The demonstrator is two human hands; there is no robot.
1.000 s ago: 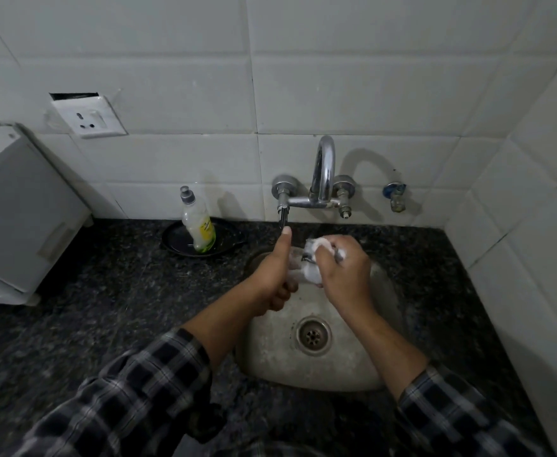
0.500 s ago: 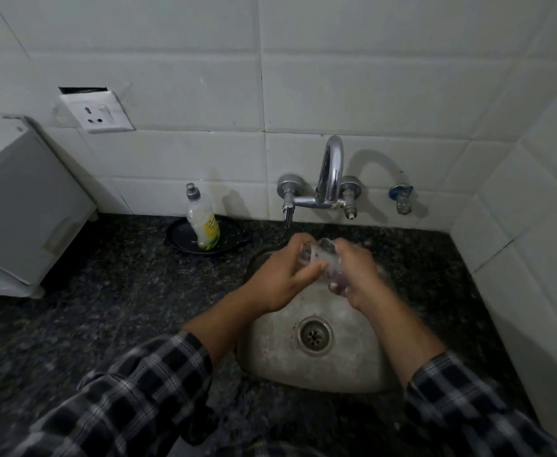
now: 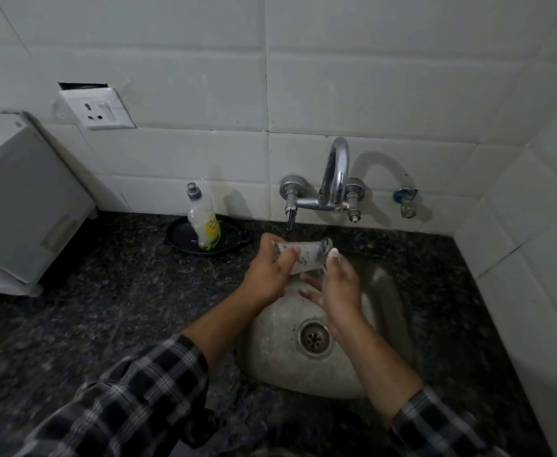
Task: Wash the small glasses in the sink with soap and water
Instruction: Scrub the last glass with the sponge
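Dark speckled counter surrounds a steel sink. Above its back edge, the left hand grips a small soapy glass lying sideways; the right hand, fingers loosely spread, touches its other end. A soap bottle stands in a black dish.

Counted one glass. Hands were two: left hand, right hand. Two checked sleeves. One sink, one drain. One tap had two knobs; one separate valve. One soap bottle, one black dish, one wall socket, one white box.
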